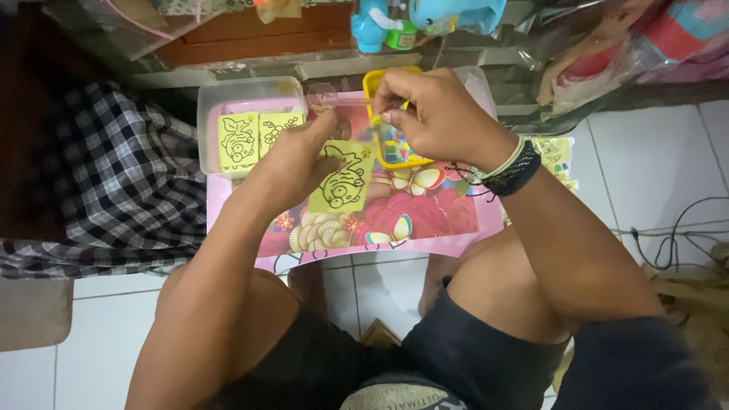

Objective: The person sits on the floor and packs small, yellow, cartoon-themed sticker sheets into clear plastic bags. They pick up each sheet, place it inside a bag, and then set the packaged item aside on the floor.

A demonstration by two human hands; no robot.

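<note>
At nine o'clock I see a checked black-and-white cloth. Next, at eleven o'clock, a clear plastic box holds two small yellow picture cards. My left hand lies flat and open, pressing down on a yellow card with a black fish drawing on the small pink flowery table. At twelve o'clock, my right hand pinches a thin yellow-green stick, just over a yellow tray.

A home floor corner: white floor tiles, checked cloth, bagged toys, small pink table.
</note>
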